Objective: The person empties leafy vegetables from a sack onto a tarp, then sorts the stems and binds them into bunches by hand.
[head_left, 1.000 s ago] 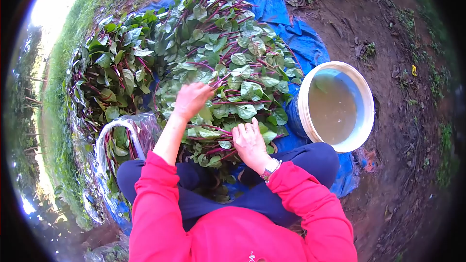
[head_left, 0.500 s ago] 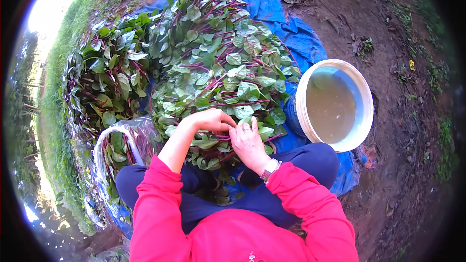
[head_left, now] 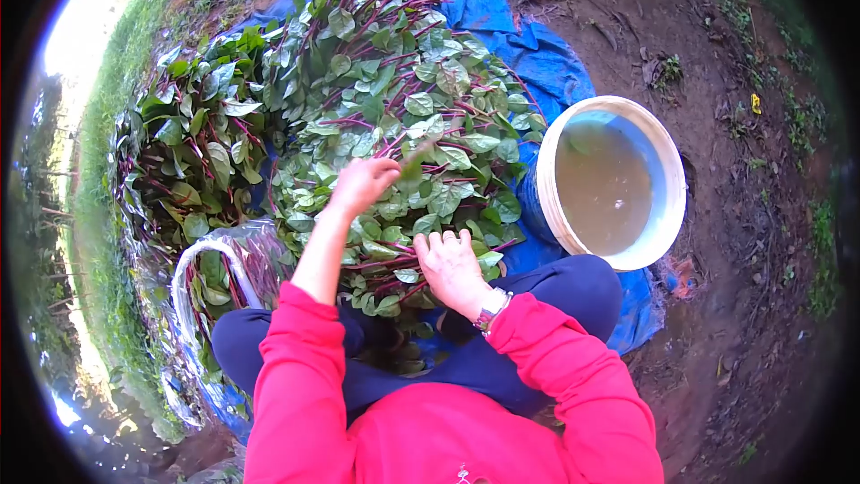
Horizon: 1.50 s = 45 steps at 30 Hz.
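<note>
Hands: apart. Left hand (head_left: pixel 361 185) is raised over the leaves, thumb and forefinger seemingly pinching a sprig (head_left: pixel 417 162). Right hand (head_left: pixel 451 271) lies palm down on a bunch of stems (head_left: pixel 383 265); whether its fingers close underneath, cannot tell.
Blue sheet (head_left: pixel 548 63): spread on the soil (head_left: pixel 618 45) beneath and beyond both hands, presumably to keep leaves off the dirt.
Main leaf pile (head_left: pixel 417 100): under and beyond the left hand, many purple stems lying crosswise, likely so they are easy to take up.
Side leaf pile (head_left: pixel 193 139): left of the left hand, darker.
Legs (head_left: pixel 573 296): bent, just nearer than the right hand; posture probably keeps the work close.
Bucket (head_left: pixel 548 186): right of the right hand, near the knee, holding cloudy water (head_left: pixel 605 188); within reach, I judge.
Clear plastic (head_left: pixel 182 285): left of and nearer than the left hand, pale edge arched against leaves; purpose unclear.
Bunch: directly under the right hand, showing on both sides, probably pressed for steadiness.
Sprig: at the left fingertips, blurred.
</note>
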{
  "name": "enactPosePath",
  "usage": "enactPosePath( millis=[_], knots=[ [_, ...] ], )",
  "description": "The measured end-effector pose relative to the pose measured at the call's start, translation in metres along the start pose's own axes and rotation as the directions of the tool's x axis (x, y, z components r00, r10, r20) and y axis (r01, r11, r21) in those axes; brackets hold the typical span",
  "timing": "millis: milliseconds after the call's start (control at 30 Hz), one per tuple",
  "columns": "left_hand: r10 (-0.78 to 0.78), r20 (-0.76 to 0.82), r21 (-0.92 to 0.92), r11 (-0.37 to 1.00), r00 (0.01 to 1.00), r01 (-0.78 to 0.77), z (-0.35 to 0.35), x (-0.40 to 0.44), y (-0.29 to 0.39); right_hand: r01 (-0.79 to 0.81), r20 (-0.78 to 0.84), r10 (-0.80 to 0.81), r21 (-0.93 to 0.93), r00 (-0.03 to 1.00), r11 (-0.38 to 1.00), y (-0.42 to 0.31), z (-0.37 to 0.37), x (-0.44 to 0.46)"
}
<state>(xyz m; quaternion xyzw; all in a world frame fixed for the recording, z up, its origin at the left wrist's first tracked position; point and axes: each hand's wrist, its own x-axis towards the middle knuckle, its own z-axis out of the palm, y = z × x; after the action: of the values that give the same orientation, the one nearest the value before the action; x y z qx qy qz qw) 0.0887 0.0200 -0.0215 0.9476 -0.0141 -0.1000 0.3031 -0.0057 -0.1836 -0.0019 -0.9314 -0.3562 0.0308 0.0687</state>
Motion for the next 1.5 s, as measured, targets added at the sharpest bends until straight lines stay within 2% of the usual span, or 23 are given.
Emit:
enactPosePath(
  millis=[133, 200, 333, 400, 433, 467, 500, 533, 600, 733, 867, 933, 967, 1033, 1133, 1167, 1200, 1233, 1267, 1300, 1333, 1400, 1500],
  knots=[
    [0.105, -0.015, -0.1, 0.989, 0.994, -0.106, -0.025, -0.032, -0.004, 0.05, 0.004, -0.05, -0.031, 0.999, 0.998, 0.0, -0.009, 0.004],
    [0.055, 0.445, 0.064, 0.994, 0.894, -0.093, -0.034, -0.052, 0.007, 0.06, -0.12, -0.066, -0.057, 0.991, 0.997, 0.001, -0.008, 0.004],
    [-0.075, 0.663, 0.042, 0.997, 0.745, 0.063, -0.035, -0.055, 0.004, 0.094, -0.171, -0.097, -0.028, 0.98, 0.995, 0.002, -0.009, 0.006],
    [-0.012, 0.7, -0.006, 1.0, 0.714, 0.023, -0.03, -0.04, -0.007, 0.066, 0.099, -0.067, 0.022, 0.993, 0.998, 0.0, -0.004, 0.005],
    [-0.024, 0.622, -0.017, 0.999, 0.783, 0.044, -0.025, -0.031, -0.002, 0.11, -0.079, -0.109, 0.017, 0.991, 0.994, 0.002, 0.001, 0.002],
    [0.019, 0.427, -0.054, 0.999, 0.904, 0.004, -0.008, -0.021, -0.005, 0.113, -0.079, -0.112, 0.013, 0.991, 0.993, 0.001, 0.003, 0.002],
    [0.107, 0.269, 0.043, 0.991, 0.957, -0.123, 0.015, -0.004, -0.018, 0.131, -0.04, -0.13, 0.008, 0.991, 0.991, 0.001, 0.002, 0.002],
    [0.081, 0.085, 0.141, 0.986, 0.993, -0.092, 0.035, 0.004, -0.02, 0.144, -0.002, -0.144, 0.003, 0.99, 0.99, 0.002, 0.001, 0.002],
    [-0.047, -0.027, 0.328, 0.943, 0.999, 0.053, 0.052, 0.009, -0.002, 0.135, -0.005, -0.135, -0.003, 0.991, 0.991, 0.003, 0.001, 0.002],
    [0.084, -0.003, 0.578, 0.814, 0.996, -0.067, 0.058, 0.002, -0.003, 0.046, -0.03, -0.046, -0.003, 0.998, 0.999, 0.003, 0.004, 0.001],
    [0.053, 0.197, 0.36, 0.925, 0.979, -0.122, 0.023, -0.013, 0.007, -0.034, 0.101, 0.035, -0.006, 0.994, 0.999, 0.001, -0.002, 0.003],
    [0.255, 0.354, 0.051, 0.956, 0.9, -0.29, 0.002, -0.03, 0.013, -0.061, 0.024, 0.062, -0.041, 0.998, 0.997, 0.001, 0.0, 0.004],
    [0.217, 0.471, 0.048, 0.961, 0.855, -0.271, -0.007, -0.038, 0.018, -0.061, 0.022, 0.062, -0.035, 0.998, 0.997, 0.002, -0.001, 0.006],
    [0.106, 0.628, 0.058, 0.982, 0.771, -0.182, -0.018, -0.051, 0.022, 0.076, -0.305, -0.115, -0.137, 0.945, 0.988, 0.006, -0.006, 0.007],
    [0.075, 0.74, 0.011, 0.992, 0.669, -0.124, -0.025, -0.047, 0.015, 0.099, -0.215, -0.114, -0.078, 0.97, 0.992, 0.001, 0.003, 0.006],
    [0.106, 0.731, -0.024, 0.991, 0.674, -0.13, -0.018, -0.039, 0.009, 0.07, -0.027, -0.07, -0.003, 0.997, 0.998, 0.0, 0.004, 0.004],
    [0.138, 0.721, -0.061, 0.989, 0.68, -0.136, -0.009, -0.029, 0.004, 0.072, -0.025, -0.072, -0.006, 0.997, 0.997, -0.001, 0.004, 0.003],
    [0.178, 0.592, -0.056, 0.982, 0.786, -0.179, -0.002, -0.018, 0.008, 0.087, 0.018, -0.087, 0.003, 0.996, 0.996, -0.001, 0.003, 0.003],
    [0.254, 0.338, 0.097, 0.948, 0.906, -0.302, 0.023, -0.007, -0.008, 0.101, 0.061, -0.102, 0.011, 0.993, 0.995, 0.001, 0.002, 0.003],
    [0.133, 0.12, 0.192, 0.969, 0.984, -0.155, 0.035, -0.001, -0.004, 0.111, 0.025, -0.111, -0.005, 0.993, 0.994, 0.001, 0.003, 0.003],
    [0.136, 0.114, 0.187, 0.97, 0.984, -0.156, 0.041, 0.005, -0.002, 0.113, 0.026, -0.113, -0.013, 0.993, 0.994, 0.001, 0.003, 0.003],
    [-0.072, 0.014, 0.419, 0.906, 0.997, 0.06, 0.052, 0.016, -0.002, 0.095, -0.08, -0.097, -0.027, 0.992, 0.995, 0.001, 0.005, 0.002],
    [-0.022, 0.017, 0.524, 0.852, 1.0, 0.009, 0.057, 0.022, -0.006, 0.042, -0.021, -0.043, -0.041, 0.999, 0.998, 0.0, 0.007, 0.003]
  ],
)
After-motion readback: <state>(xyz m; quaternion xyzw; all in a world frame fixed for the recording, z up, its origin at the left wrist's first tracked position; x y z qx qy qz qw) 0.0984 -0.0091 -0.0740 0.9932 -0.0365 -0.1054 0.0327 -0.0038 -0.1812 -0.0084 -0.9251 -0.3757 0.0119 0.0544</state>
